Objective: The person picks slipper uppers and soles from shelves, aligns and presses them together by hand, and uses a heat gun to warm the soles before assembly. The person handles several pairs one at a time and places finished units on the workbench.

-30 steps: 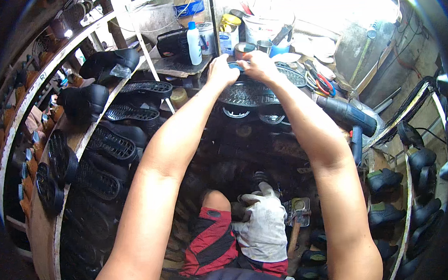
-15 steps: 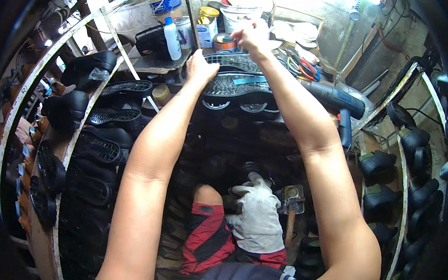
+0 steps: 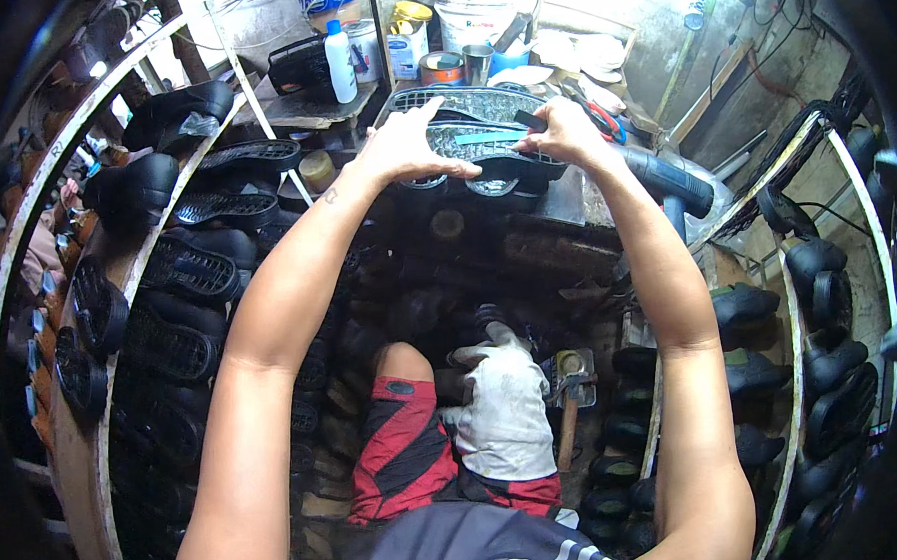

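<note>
Two black shoe soles, a far one (image 3: 501, 102) and a nearer one (image 3: 449, 138), lie side by side on the bench in front of me, their gridded inner faces up. A light blue strip (image 3: 482, 137) lies across the nearer sole. My left hand (image 3: 411, 147) is at the left end of the soles, fingers and thumb spread, the thumb reaching along the nearer sole's front edge. At their right end my right hand (image 3: 565, 133) is closed on a small dark object (image 3: 532, 121), whose kind I cannot make out. More black sole edges (image 3: 494, 186) show below.
Behind the soles stand an orange-rimmed can (image 3: 442, 70), a metal cup (image 3: 477, 65), and a white bottle (image 3: 340, 70) with a blue cap. A heat gun (image 3: 669, 182) lies at right. Racks of black shoes (image 3: 151, 218) flank me. A hammer (image 3: 569, 425) lies below.
My right hand has come down from near the cans to the soles' right end, now with a small dark object in it. My left hand has spread over the soles' left end.
</note>
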A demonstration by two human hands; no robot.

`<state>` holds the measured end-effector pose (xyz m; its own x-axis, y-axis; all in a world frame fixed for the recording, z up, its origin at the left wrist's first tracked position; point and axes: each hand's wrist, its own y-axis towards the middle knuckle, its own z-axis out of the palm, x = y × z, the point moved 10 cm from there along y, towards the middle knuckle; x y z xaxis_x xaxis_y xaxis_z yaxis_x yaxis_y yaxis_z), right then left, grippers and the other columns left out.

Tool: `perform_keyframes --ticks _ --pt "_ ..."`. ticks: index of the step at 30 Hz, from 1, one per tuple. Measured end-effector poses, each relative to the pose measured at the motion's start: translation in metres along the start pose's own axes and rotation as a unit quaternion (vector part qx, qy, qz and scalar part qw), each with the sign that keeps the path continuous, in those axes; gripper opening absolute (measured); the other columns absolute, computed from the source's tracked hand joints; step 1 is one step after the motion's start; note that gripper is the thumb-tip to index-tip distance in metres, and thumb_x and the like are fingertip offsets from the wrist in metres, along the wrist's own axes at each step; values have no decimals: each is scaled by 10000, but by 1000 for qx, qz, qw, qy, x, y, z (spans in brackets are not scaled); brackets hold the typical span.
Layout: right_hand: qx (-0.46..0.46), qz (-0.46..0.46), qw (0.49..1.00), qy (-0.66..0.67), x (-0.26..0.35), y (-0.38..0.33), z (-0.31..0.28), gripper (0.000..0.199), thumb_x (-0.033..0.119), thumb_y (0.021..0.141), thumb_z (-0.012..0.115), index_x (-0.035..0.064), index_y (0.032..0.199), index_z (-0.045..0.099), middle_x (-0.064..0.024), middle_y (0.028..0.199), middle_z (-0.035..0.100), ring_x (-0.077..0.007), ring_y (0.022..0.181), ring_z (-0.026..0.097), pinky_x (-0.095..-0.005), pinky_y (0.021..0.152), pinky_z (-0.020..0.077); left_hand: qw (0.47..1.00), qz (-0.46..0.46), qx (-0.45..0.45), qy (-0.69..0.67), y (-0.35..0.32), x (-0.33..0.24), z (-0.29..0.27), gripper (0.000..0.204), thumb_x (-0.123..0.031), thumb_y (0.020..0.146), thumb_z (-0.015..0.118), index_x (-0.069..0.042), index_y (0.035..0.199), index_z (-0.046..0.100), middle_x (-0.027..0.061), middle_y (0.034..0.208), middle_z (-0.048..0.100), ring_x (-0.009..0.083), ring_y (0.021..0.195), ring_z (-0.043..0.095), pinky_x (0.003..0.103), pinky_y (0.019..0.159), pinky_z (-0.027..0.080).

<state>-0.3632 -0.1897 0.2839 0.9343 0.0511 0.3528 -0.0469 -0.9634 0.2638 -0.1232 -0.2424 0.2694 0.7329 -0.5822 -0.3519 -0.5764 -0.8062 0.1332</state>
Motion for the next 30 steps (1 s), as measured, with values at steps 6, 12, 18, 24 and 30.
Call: perform_keyframes --ticks 6,12,18,24,30 --pt "-110 -57 991 -51 18 -12 -16 461 404 829 949 17 1049 830 -139 861 797 -241 797 759 -404 782 589 997 23 -59 -37 -4 -8 -13 1379 -761 514 956 -92 1635 512 229 1558 625 383 1439 608 499 1248 441" --pt "-48 -119 992 5 49 -7 -74 427 369 1023 760 25 1275 784 -114 936 804 -191 827 729 -389 790 586 963 134 -232 -41 -5 -45 -118 1232 -757 482 983 -95 1473 671 193 1341 765 338 1226 750 439 1104 584" --pt "-158 -65 985 -5 53 -7 -124 573 429 992 789 5 1372 730 -206 1142 797 -287 1052 751 -424 974 574 938 234 -247 -66 -21 -75 -149 1137 -591 547 1059 18 1431 685 217 1338 751 300 1228 736 410 1117 571" --pt "-123 12 990 61 26 -14 -95 476 375 1004 789 21 1319 743 -131 1058 793 -208 928 719 -377 846 578 969 147 -185 -70 -29 -43 -83 1243 -666 557 1015 15 1514 608 230 1442 699 344 1329 683 449 1178 519" --pt "-20 51 991 121 9 -35 -63 396 320 917 885 35 1175 789 -50 816 723 -92 631 647 -283 588 523 998 45 -27 -22 -15 -12 -10 1436 -806 565 931 -64 1682 419 308 1623 510 440 1545 460 579 1285 359"
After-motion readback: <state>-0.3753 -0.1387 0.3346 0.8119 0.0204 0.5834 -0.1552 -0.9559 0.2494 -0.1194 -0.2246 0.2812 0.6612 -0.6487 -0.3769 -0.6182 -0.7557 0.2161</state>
